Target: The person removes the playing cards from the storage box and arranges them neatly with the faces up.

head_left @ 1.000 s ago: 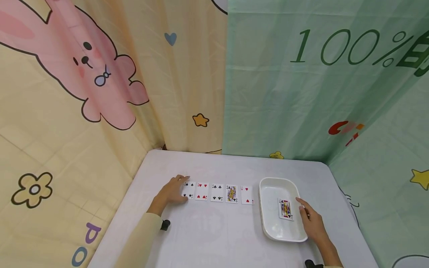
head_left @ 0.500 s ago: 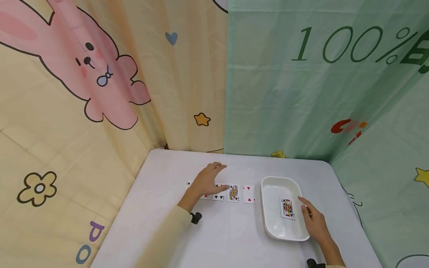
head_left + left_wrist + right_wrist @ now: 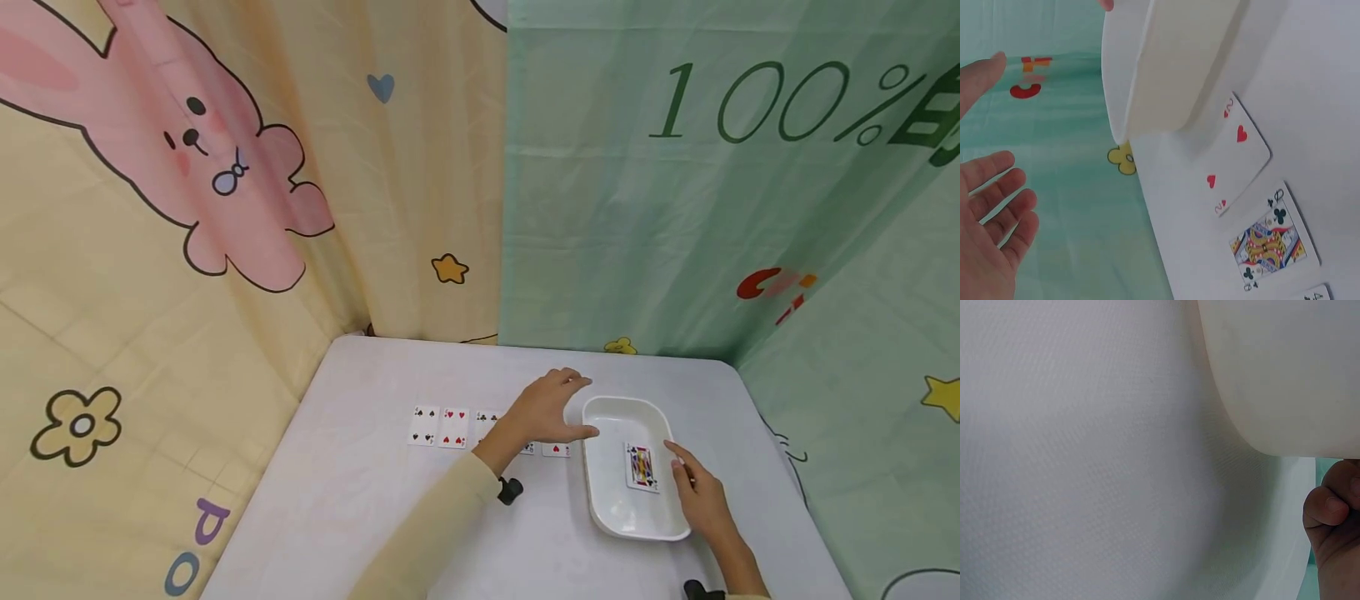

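Note:
My left hand [image 3: 546,408] reaches over the right end of a row of playing cards, its thumb overlapping the left rim of a white tray [image 3: 617,518] in the head view. Fingers and thumb are spread with nothing between them. The row holds a four of spades [image 3: 423,426], a four of hearts [image 3: 454,428], a four of clubs [image 3: 486,416], a queen of clubs [image 3: 1267,244] and a two of hearts [image 3: 1235,159]; hand and wrist partly cover the last three in the head view. At the tray's right rim, my right hand [image 3: 701,497] grips the edge. A face card [image 3: 642,467] lies inside.
A white cloth covers the table [image 3: 375,517]. Behind it hang a cream curtain [image 3: 420,183] with a pink rabbit and a green curtain [image 3: 585,208]. A black wrist strap piece [image 3: 510,491] sits below the left hand.
My left hand has moved rightward from the four of spades, across the row, to the tray's left side. The right hand stays on the tray's rim; cards and tray have not moved.

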### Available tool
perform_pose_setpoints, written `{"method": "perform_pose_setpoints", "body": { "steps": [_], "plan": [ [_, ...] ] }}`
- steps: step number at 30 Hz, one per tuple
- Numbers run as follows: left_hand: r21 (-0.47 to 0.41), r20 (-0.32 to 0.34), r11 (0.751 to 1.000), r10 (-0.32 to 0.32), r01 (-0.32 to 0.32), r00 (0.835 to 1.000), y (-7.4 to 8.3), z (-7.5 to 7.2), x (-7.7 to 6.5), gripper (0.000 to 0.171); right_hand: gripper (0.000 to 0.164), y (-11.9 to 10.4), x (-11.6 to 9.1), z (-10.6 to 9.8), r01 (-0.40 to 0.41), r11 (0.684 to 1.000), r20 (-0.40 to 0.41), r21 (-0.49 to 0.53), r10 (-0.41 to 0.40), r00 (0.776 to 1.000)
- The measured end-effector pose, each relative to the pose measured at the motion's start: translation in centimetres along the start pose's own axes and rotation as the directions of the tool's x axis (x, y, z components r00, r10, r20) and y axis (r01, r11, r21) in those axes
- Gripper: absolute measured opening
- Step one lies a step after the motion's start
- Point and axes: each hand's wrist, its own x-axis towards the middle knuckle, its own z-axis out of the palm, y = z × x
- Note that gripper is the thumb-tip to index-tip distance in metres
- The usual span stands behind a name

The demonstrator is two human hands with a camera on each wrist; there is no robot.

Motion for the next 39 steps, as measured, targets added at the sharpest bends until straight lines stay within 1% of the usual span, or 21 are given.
{"method": "perform_pose_setpoints", "body": {
  "steps": [4,7,13,16,20,25,28,31,35,39],
  "plan": [
    [0.012,0.022,1.0,0.028,-0.028,0.999,1.5,1.0,0.8,0.085,0.047,0.1,0.2,-0.1,-0.002,1.0,0.001,0.004,0.002,1.0],
    [0.033,0.046,0.998,0.046,-0.047,0.998,2.5,2.0,1.2,0.085,0.047,0.1,0.3,-0.1,-0.002,1.0,0.006,0.006,0.002,1.0],
    [0.086,0.098,0.993,0.068,-0.077,0.993,4.3,4.6,2.2,0.085,0.047,0.2,0.4,-0.2,-0.008,1.0,0.02,-0.004,0.008,1.0],
    [0.115,0.125,0.99,0.067,-0.081,0.99,5.1,5.8,2.8,0.085,0.047,0.2,0.3,-0.3,-0.02,1.0,0.024,-0.01,0.021,1.0],
    [0.155,0.176,0.986,0.041,-0.069,0.984,6.1,7.1,3.5,0.086,0.046,0.2,0.2,-0.4,-0.009,1.0,0.01,-0.01,0.009,1.0],
    [0.2,0.216,0.979,0.005,-0.05,0.976,7.2,8.4,3.8,0.087,0.044,0.3,0.2,-0.4,0.038,0.999,-0.033,-0.006,-0.039,0.999],
    [0.237,0.231,0.97,-0.01,-0.046,0.973,7.6,9.2,3.8,0.09,0.044,0.4,0.1,-0.3,0.044,0.999,-0.032,0.0,-0.044,0.999],
    [0.273,0.25,0.961,-0.027,-0.043,0.968,7.8,10.0,3.7,0.094,0.046,0.4,0.1,-0.2,0.03,1.0,-0.016,0.005,-0.03,0.999],
    [0.309,0.265,0.951,-0.068,-0.018,0.962,8.1,10.5,3.5,0.096,0.046,0.3,0.1,0.0,0.016,1.0,0.0,0.02,-0.016,1.0],
    [0.363,0.271,0.932,-0.106,0.0,0.957,8.3,10.8,3.5,0.104,0.045,0.2,0.1,0.0,0.02,0.999,-0.004,0.032,-0.02,1.0]
  ]
}}
